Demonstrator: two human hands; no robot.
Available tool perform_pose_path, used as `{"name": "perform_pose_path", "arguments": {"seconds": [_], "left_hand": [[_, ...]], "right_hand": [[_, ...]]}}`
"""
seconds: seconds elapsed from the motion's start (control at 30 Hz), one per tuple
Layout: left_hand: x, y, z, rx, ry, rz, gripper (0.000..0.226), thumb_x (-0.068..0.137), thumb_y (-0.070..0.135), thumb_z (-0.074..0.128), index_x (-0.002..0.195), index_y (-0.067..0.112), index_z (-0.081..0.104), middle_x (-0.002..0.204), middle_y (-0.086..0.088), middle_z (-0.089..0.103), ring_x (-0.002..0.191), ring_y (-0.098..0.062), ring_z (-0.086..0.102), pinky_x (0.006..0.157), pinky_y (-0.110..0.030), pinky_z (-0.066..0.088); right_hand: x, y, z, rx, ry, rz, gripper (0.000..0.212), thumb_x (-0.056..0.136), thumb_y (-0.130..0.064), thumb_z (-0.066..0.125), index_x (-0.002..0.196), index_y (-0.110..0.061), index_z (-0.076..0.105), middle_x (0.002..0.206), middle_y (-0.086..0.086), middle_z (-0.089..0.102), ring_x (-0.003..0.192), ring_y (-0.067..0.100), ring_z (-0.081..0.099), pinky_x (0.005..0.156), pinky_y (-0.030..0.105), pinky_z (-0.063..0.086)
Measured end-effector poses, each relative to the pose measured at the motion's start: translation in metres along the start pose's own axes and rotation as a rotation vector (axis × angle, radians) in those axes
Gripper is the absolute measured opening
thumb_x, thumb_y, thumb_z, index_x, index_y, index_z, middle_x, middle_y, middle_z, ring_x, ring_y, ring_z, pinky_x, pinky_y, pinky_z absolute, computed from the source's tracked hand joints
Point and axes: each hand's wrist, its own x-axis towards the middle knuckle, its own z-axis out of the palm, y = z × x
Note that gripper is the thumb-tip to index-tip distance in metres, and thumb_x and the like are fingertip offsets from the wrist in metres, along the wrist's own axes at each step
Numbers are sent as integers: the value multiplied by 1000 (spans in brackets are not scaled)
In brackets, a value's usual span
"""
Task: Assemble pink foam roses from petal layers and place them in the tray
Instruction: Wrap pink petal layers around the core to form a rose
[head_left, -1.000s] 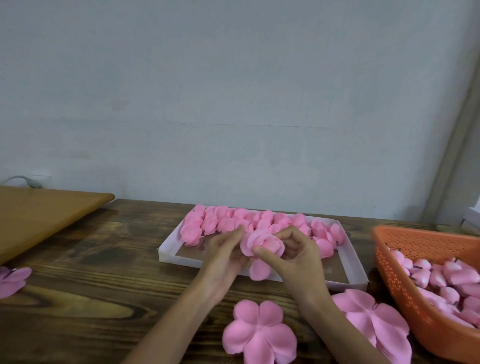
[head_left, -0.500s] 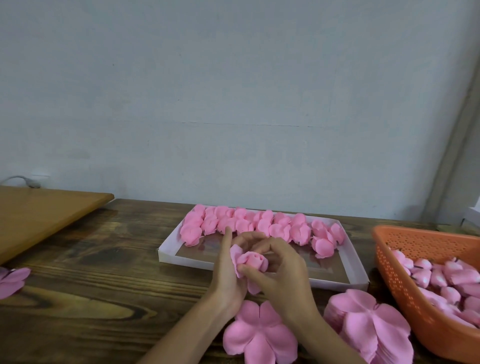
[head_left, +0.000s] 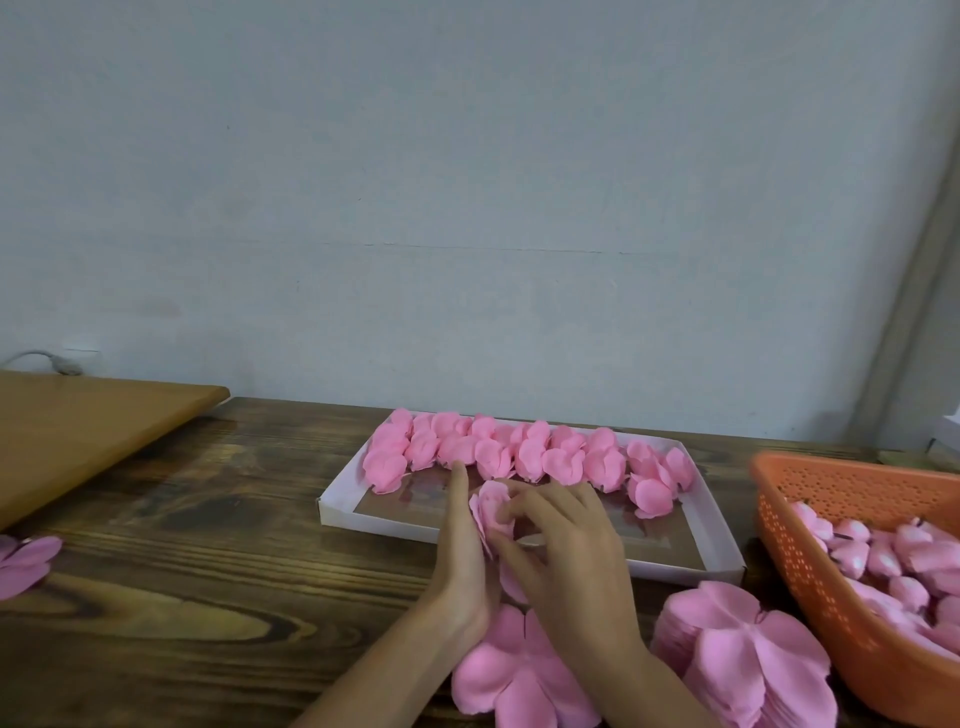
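Head view:
- Both hands meet over the near rail of the tray (head_left: 724, 564), with a half-made rose (head_left: 493, 512) between them.
- Left hand (head_left: 460, 561): edge-on, palm turned right, index finger straight and pointing away toward the wall. Its grip is flat against the rose's left side; whether the thumb closes on it cannot be told.
- Right hand (head_left: 563, 551): fingers curled over the rose from the right, tips pressed into its petals, a pinching grip.
- The rose is held just above the tray's front edge. Its open bloom faces up and away; one loose petal hangs down between the wrists. Its long axis cannot be told under the fingers.
- The tray is white and shallow, its long side running left to right on the table (head_left: 208, 597).
- Finished roses (head_left: 519, 452) fill the tray's far side, roughly two rows deep. About a dozen or more; they overlap too much for an exact count.
- One flat petal layer (head_left: 519, 675) lies on the table under the forearms, five lobes showing.
- One stack of petal layers (head_left: 748, 660) sits right of it, just beside the basket (head_left: 810, 597).
- The orange basket holds many small buds (head_left: 904, 561), too crowded to count.
- One more petal layer (head_left: 23, 564) lies at the left edge, cut off by the frame.
- One light wooden board (head_left: 78, 421) rests at far left.
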Motion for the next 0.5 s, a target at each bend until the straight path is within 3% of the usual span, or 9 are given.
{"name": "perform_pose_path", "arguments": {"seconds": [0.13, 0.27, 0.37, 0.43, 0.5], "left_hand": [[1, 4, 0, 29, 56, 22, 72, 99, 71, 41, 53, 20, 61, 60, -1, 58, 59, -16, 63, 56, -26, 51], [10, 13, -1, 48, 155, 76, 75, 104, 57, 40, 41, 21, 58, 52, 2, 58, 55, -19, 62, 57, -25, 50], [15, 22, -6, -49, 163, 92, 76, 105, 53, 41, 42, 15, 59, 49, -5, 56, 41, -18, 58, 41, -19, 47], [12, 28, -8, -124, 152, 145, 70, 103, 52, 43, 47, 14, 59, 51, -6, 52, 41, -18, 52, 42, -21, 43], [14, 30, -9, -198, 171, 184, 69, 103, 51, 42, 51, 11, 62, 55, -7, 54, 45, -21, 54, 44, -22, 45]], "right_hand": [[0, 3, 2, -63, -25, -50, 13, 78, -18, 86, 81, -26, 76, 95, -9, 62, 91, 18, 50, 74, 31, 49], [-1, 3, 0, 182, -47, 83, 8, 87, -35, 70, 95, -37, 67, 101, -19, 53, 98, 3, 53, 80, 17, 42], [-1, 3, -1, 280, -77, 255, 19, 92, -51, 69, 99, -40, 55, 101, -19, 58, 84, 6, 62, 70, 28, 52], [0, 5, -3, 282, -159, 342, 29, 88, -60, 70, 99, -40, 54, 97, -18, 65, 78, 3, 66, 70, 33, 55], [1, 6, -4, 346, -298, 429, 40, 79, -67, 74, 101, -40, 56, 93, -23, 71, 79, -2, 69, 74, 30, 56]]}}
